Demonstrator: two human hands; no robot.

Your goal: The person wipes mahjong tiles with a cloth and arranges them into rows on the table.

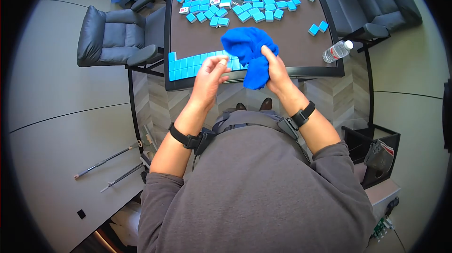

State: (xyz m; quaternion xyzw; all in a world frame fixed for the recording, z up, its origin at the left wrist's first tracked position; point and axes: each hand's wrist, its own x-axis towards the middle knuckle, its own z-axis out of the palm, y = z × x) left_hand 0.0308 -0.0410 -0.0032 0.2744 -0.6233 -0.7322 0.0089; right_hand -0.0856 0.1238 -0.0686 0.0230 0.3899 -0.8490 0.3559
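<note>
A bunched blue cloth [249, 48] hangs over the near edge of the dark table, gripped by my right hand [277, 68] with the thumb on top. Just left of the cloth, my left hand [211, 76] is closed, thumb and fingertips pressed together; what they hold, if anything, is too small to make out. Beneath and beside it, light-blue tiles [186, 68] lie in neat rows along the near edge, partly hidden by my left hand and the cloth. Many loose tiles [249, 1] are scattered over the far half, some showing white faces.
A clear plastic bottle [337, 51] stands at the table's near right corner. Grey armchairs flank the table, one at the left [117, 36] and one at the right [372, 3]. A black open bin [394, 149] is at the lower right.
</note>
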